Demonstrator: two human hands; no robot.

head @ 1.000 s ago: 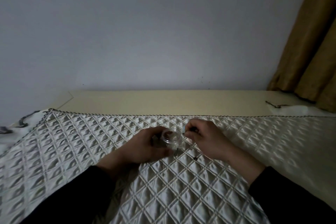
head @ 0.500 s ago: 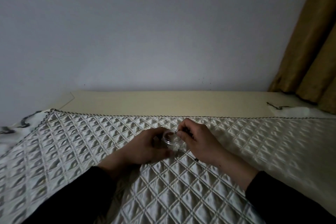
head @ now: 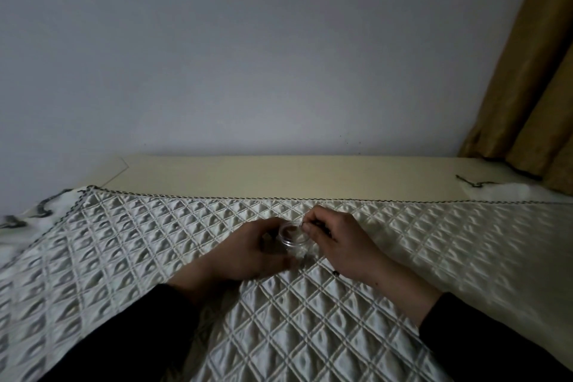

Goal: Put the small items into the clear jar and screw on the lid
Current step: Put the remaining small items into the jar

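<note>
The left hand [head: 248, 250] wraps the small clear plastic jar [head: 294, 236] upright on the quilted white cover [head: 139, 242], while the right hand [head: 338, 240], pinched just over the rim's right edge, apparently holds something tiny.

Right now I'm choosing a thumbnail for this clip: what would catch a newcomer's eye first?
Two bare hands meeting mid-frame over a white quilted cover: the left hand wraps a small clear jar, and the right hand pinches something tiny at its open rim. After that, the mustard curtain at far right against the bare grey wall.
</note>
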